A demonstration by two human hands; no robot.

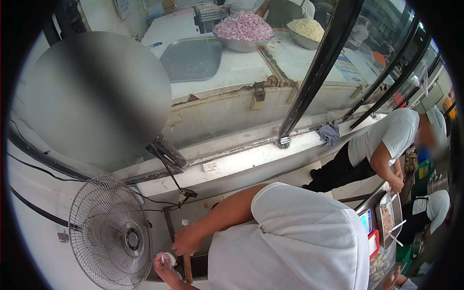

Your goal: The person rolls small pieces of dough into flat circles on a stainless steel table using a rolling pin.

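My right hand (187, 240) reaches in from the white-sleeved arm at the lower centre. Its fingers are closed around a thin wooden stick (187, 269), like a small rolling pin. Just below and to its left, near the bottom edge, my left hand (164, 269) holds a small white piece, dough-like (169, 259), in bent fingers. The two hands are close together but apart. The surface beneath them is mostly hidden by the arm and shirt.
A wire fan (131, 238) stands left of the hands. Beyond the window frame are a metal tray (192, 60) and heaped bowls (244, 31). At right, a person (386, 137) leans over a filling tray (388, 218); another person's hand (395, 280) is near round dough pieces (377, 266).
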